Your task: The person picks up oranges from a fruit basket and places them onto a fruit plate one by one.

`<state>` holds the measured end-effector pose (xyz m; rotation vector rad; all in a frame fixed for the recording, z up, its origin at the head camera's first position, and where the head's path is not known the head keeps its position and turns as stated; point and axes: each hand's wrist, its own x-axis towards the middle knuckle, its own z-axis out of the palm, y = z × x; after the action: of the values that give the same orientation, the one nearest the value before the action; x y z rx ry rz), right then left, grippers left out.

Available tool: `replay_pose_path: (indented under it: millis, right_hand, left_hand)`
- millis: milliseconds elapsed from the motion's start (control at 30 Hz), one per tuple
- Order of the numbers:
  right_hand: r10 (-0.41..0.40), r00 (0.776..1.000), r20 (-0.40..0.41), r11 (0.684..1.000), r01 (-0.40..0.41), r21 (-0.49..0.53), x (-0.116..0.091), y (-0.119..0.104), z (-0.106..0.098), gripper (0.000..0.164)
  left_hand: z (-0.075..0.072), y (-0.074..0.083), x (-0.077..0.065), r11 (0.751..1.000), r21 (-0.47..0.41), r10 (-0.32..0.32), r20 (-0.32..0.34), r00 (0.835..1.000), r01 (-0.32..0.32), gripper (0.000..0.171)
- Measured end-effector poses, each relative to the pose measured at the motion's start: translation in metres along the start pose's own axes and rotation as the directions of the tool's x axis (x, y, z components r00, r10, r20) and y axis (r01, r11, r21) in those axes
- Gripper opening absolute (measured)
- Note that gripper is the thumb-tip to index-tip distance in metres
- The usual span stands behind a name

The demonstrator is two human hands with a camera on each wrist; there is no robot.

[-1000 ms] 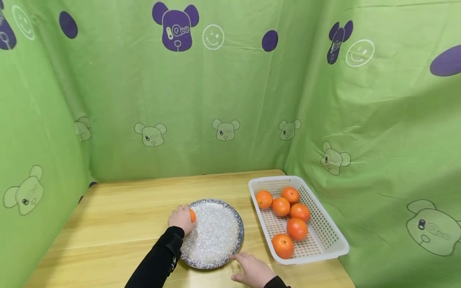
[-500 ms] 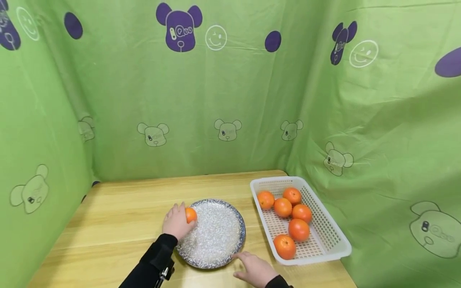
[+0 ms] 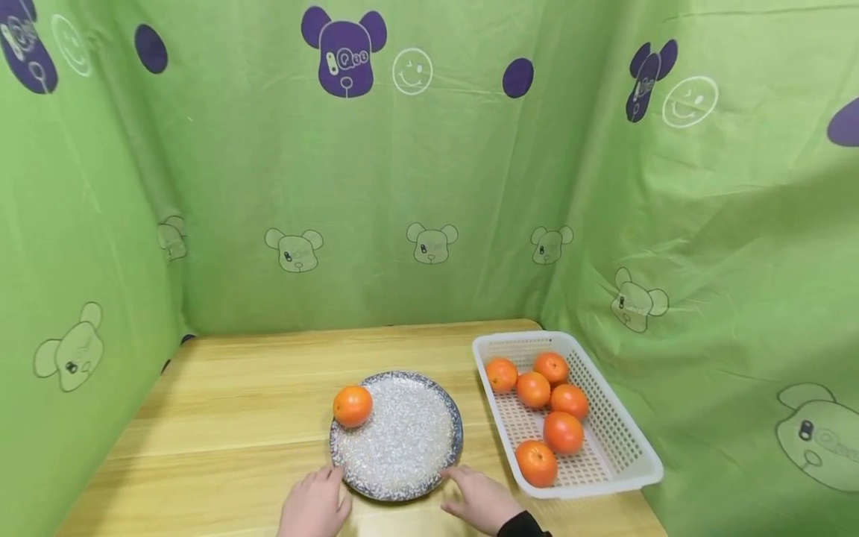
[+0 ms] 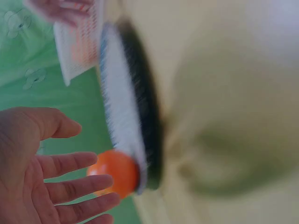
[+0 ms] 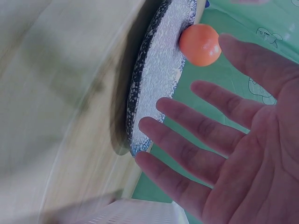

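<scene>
A speckled grey-and-white round plate with a dark rim lies on the table in the head view. One orange sits on the plate's left edge; both wrist views show it too. My left hand is at the plate's near left side, fingers spread and holding nothing in the left wrist view. At the near right rim is my right hand, its fingers extended and nothing in its palm in the right wrist view. Whether either hand touches the rim is hard to tell.
To the right of the plate stands a white perforated basket with several oranges in it. A wooden table carries everything. Green cloth with bear prints encloses the back and sides.
The left hand has let go of the orange at the plate's left edge and drawn back toward the near left rim. The right hand has hardly moved. The head view has shifted slightly left.
</scene>
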<state>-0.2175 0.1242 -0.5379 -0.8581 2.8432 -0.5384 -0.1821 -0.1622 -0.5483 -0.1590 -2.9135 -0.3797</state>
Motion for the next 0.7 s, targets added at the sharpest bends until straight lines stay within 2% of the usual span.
replay_pose_path:
  millis: [100, 233, 300, 367, 433, 500, 567, 600, 667, 700]
  right_hand:
    - [-0.007, 1.000, -0.011, 1.000, 0.007, -0.012, -0.002, 0.000, 0.002, 0.048]
    - [-0.045, 0.999, 0.009, 0.999, 0.046, -0.029, -0.002, 0.001, -0.006, 0.047]
    - [-0.070, 0.997, 0.042, 0.997, 0.071, -0.024, -0.002, 0.003, -0.020, 0.048]
    - [-0.084, 0.994, 0.069, 0.996, 0.084, -0.005, -0.001, 0.007, -0.043, 0.050]
    - [-0.070, 0.996, 0.051, 0.997, 0.070, -0.009, 0.000, 0.014, -0.069, 0.050]
    - [-0.041, 0.999, -0.003, 0.998, 0.041, -0.046, 0.003, 0.025, -0.095, 0.047]
    - [-0.006, 0.999, -0.050, 0.992, 0.000, -0.128, 0.007, 0.039, -0.111, 0.044]
    - [0.010, 0.999, -0.047, 0.972, -0.020, -0.233, 0.008, 0.045, -0.117, 0.039]
    - [0.107, 0.994, 0.000, 0.961, -0.103, -0.256, 0.009, 0.058, -0.120, 0.031]
    - [0.197, 0.979, 0.049, 0.962, -0.184, -0.201, 0.008, 0.063, -0.119, 0.027]
  left_hand:
    - [0.009, -0.002, -0.011, 1.000, -0.002, -0.013, 0.064, 0.998, 0.013, 0.032]
    - [0.014, -0.005, -0.015, 1.000, -0.023, -0.013, 0.069, 0.998, 0.015, 0.028]
    - [0.014, -0.005, -0.015, 0.999, -0.031, -0.012, 0.050, 0.999, 0.014, 0.027]
    - [0.014, -0.005, -0.014, 0.999, -0.032, -0.006, 0.030, 1.000, 0.007, 0.028]
    - [0.012, -0.004, -0.013, 0.999, -0.037, 0.003, 0.009, 1.000, -0.002, 0.029]
    - [0.009, -0.003, -0.013, 0.999, -0.042, 0.005, -0.005, 1.000, -0.005, 0.030]
    - [0.008, -0.003, -0.013, 0.999, -0.049, 0.007, -0.006, 1.000, -0.007, 0.031]
    - [0.008, -0.002, -0.013, 0.999, -0.053, 0.009, -0.002, 1.000, -0.009, 0.032]
    - [0.008, -0.001, -0.014, 0.998, -0.059, 0.011, 0.009, 1.000, -0.011, 0.032]
    - [0.008, -0.001, -0.014, 0.998, -0.060, 0.016, 0.016, 1.000, -0.015, 0.032]
